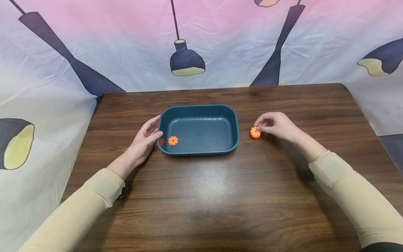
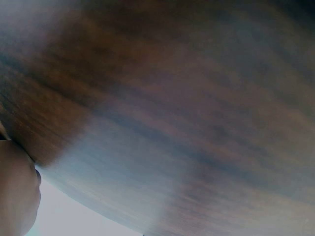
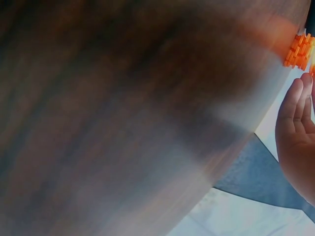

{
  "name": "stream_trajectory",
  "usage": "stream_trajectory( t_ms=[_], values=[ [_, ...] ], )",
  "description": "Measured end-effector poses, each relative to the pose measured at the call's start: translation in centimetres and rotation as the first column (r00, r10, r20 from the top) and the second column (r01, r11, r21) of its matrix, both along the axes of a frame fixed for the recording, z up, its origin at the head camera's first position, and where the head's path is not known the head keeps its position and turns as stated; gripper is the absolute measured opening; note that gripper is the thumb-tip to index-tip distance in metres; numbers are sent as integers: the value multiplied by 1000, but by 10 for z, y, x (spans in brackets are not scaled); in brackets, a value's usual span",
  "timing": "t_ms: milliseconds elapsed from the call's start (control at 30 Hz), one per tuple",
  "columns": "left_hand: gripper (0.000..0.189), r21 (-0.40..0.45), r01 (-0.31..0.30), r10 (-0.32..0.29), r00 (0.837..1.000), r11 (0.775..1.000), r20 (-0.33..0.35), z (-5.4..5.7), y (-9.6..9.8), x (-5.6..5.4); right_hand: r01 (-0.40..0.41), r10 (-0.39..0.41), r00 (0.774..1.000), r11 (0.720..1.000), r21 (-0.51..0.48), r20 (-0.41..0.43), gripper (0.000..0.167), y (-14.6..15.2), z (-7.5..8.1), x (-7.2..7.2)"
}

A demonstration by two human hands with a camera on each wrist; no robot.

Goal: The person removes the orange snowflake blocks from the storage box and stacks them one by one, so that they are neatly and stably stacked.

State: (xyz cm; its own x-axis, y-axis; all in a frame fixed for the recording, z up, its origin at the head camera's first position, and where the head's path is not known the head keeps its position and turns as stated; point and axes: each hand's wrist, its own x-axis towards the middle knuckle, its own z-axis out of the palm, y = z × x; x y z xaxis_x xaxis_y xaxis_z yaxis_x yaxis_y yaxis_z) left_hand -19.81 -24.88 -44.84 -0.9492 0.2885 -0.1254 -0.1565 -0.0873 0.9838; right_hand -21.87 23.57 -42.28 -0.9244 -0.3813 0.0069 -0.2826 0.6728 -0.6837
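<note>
A dark teal plastic basin (image 1: 201, 149) sits on the table, with one flat orange notched disc (image 1: 173, 140) lying inside near its left end. My left hand (image 1: 145, 142) grips the basin's left end, thumb over the rim and fingers along the outer wall. Right of the basin stands a short stack of the same orange discs (image 1: 255, 134). Thumb and forefinger of my right hand (image 1: 277, 125) pinch the top disc at its edge. From the side, the right wrist view shows the layered stack (image 3: 298, 52) just beyond the fingertips of that hand (image 3: 298, 135).
The brown wood-grain table (image 1: 214, 203) reaches toward me in front of the basin. Behind it hangs a pink and blue cloth (image 1: 138, 45) printed with lamps. Only a bit of the left hand (image 2: 18, 189) shows in the left wrist view.
</note>
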Motion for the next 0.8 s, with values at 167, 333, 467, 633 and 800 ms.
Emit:
stream_trajectory(
  t_ms=[167,333,467,633,800],
  values=[
    [57,-3,2,-2,1000,1000,3,1,-1,0,4,-4,1000,1000,5,14,9,-1,0,-2],
    [57,-2,1,-1,1000,1000,4,2,-1,-1,3,-3,999,1000,10,44,9,-2,1,-2],
    [57,-2,5,-5,1000,1000,4,3,-1,-1,4,-5,999,1000,13,54,9,-3,1,-2],
    [57,3,6,-6,1000,1000,1,2,-1,-1,4,-5,999,1000,22,34,10,-1,1,-2],
    [57,7,1,-1,1000,1000,4,1,-1,-1,2,-2,1000,1000,-6,21,10,-5,10,-2]
  ],
)
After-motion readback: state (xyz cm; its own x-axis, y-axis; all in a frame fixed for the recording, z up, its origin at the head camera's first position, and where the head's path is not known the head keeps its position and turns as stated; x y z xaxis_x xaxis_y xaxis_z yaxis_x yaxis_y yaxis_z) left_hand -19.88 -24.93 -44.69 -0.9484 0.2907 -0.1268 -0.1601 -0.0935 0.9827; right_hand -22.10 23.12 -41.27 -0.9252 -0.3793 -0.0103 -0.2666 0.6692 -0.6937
